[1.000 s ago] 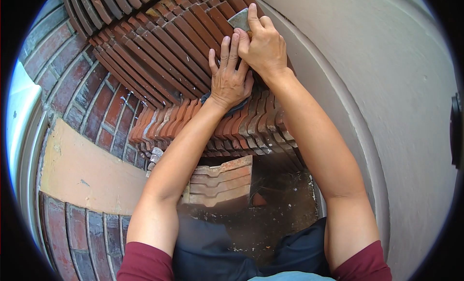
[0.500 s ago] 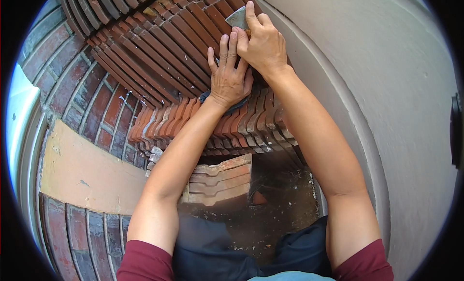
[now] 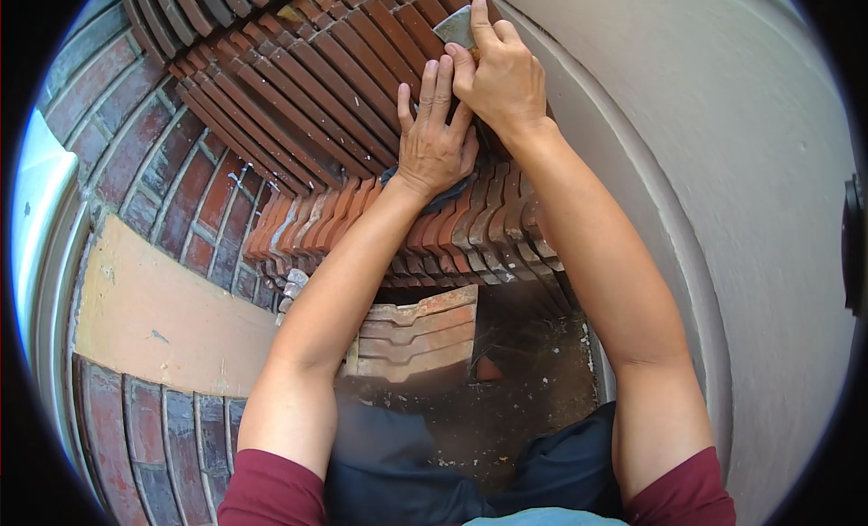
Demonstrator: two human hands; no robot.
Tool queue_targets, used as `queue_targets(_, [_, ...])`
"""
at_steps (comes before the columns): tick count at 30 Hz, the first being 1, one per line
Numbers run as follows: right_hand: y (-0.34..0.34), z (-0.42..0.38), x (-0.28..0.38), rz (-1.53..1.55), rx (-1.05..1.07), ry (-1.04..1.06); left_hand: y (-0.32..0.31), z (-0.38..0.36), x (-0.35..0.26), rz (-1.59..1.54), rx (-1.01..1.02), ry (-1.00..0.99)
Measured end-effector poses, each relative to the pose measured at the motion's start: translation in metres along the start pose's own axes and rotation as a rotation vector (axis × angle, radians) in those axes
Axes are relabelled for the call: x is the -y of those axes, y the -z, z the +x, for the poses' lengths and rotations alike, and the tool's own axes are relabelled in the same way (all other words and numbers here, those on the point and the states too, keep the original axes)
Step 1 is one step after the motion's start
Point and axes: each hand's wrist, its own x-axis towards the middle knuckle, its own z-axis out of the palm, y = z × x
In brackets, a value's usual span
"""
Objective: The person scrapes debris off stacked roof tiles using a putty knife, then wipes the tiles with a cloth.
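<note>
My right hand [image 3: 506,83] is closed around a scraper [image 3: 455,27] with a flat grey metal blade. Its index finger stretches along the blade, which lies against the upper right of a stack of reddish-brown roof tiles [image 3: 312,105]. Just below and to the left, my left hand [image 3: 432,151] rests with fingers outstretched on the same tiles. A dark piece, perhaps cloth, [image 3: 449,199] shows partly under the left wrist. Both hands hide part of the tile surface and most of the scraper's handle.
Below the hands stands a row of wavy-edged orange tiles [image 3: 452,226]. Several paler tiles [image 3: 416,331] lie nearer my knees on dirty ground [image 3: 533,363]. A smooth pale wall [image 3: 741,209] curves along the right; brickwork [image 3: 172,182] and a beige panel [image 3: 163,313] flank the left.
The right hand and scraper have shifted slightly up and to the right in view. The left hand stays on the tiles, and the whole view has moved a little.
</note>
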Motion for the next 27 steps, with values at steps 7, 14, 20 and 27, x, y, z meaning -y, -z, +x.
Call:
queue_targets(7, [-0.002,0.004,0.000,-0.007,-0.011,0.051,-0.005,-0.003,0.000,-0.016,-0.018,-0.016])
queue_targets(14, [-0.008,0.011,0.017,-0.024,-0.017,0.007,-0.010,-0.007,0.000,-0.036,0.016,-0.011])
queue_targets(20, [-0.001,0.005,0.021,-0.064,0.056,0.004,-0.004,-0.009,0.003,-0.046,0.080,-0.034])
queue_targets(27, [0.004,0.017,0.035,-0.018,0.063,-0.055,-0.006,-0.010,0.003,-0.008,0.072,-0.054])
